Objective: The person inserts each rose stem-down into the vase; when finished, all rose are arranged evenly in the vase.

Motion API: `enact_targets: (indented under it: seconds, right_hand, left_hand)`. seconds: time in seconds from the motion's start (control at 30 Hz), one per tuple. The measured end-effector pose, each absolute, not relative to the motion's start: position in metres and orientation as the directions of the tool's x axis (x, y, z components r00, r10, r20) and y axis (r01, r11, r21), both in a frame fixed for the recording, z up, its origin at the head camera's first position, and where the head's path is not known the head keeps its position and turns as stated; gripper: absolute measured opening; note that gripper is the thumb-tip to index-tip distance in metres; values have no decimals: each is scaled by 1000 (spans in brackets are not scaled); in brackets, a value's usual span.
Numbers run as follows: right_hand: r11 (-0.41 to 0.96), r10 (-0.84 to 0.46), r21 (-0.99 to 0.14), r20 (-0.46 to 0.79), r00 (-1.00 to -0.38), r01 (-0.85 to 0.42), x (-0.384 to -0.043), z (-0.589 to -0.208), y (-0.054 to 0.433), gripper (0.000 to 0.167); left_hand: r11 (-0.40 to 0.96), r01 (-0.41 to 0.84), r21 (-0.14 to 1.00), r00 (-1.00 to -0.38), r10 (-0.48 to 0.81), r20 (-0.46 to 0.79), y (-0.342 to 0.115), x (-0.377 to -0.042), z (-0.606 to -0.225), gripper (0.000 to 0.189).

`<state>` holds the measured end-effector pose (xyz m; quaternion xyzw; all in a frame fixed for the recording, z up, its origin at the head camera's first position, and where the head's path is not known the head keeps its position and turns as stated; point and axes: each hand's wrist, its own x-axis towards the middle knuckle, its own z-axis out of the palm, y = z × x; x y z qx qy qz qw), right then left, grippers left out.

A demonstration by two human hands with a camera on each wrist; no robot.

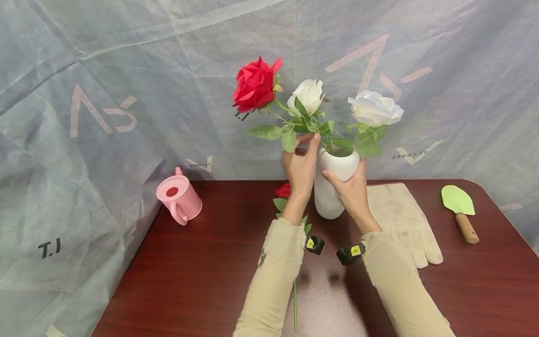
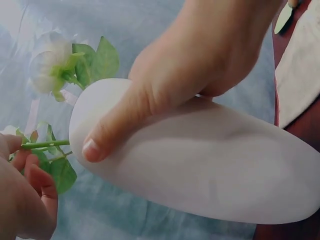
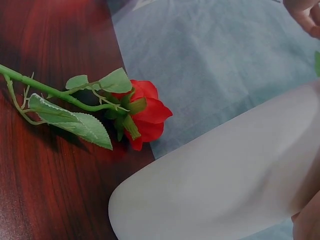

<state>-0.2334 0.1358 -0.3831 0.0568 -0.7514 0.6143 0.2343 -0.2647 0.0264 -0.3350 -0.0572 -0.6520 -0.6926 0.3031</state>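
A white vase (image 1: 327, 201) is gripped near its mouth by my right hand (image 1: 353, 189), the thumb laid across its front. At the vase's mouth my left hand (image 1: 301, 168) pinches a green stem (image 2: 47, 144) between thumb and fingers. That stem runs into the opening, and a red rose (image 1: 254, 85) leans out to the left above this hand. Two white roses stand in the vase, one upright (image 1: 307, 97) and one tilted right (image 1: 376, 109). Another red rose (image 3: 150, 115) lies on the table left of the vase, partly hidden by my left forearm in the head view.
Left on the dark red table (image 1: 202, 271) stands a pink watering can (image 1: 187, 199). Pale cloth gloves (image 1: 393, 206) lie right of the vase, and a green trowel (image 1: 458, 200) with a wooden handle is farther right. A grey printed sheet (image 1: 168, 70) hangs behind the table.
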Motion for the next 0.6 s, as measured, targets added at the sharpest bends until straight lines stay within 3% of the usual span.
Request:
enact_targets:
  seconds: [0.27, 0.6]
  right_hand:
    - [244, 193, -895, 421, -886, -372, -233, -383, 137, 76]
    - [236, 204, -900, 414, -887, -366, -233, -383, 137, 74]
  left_hand:
    - [175, 430, 886, -838, -288, 464, 25, -265, -335, 12]
    - [218, 442, 870, -836, -250, 488, 23, -264, -335, 13]
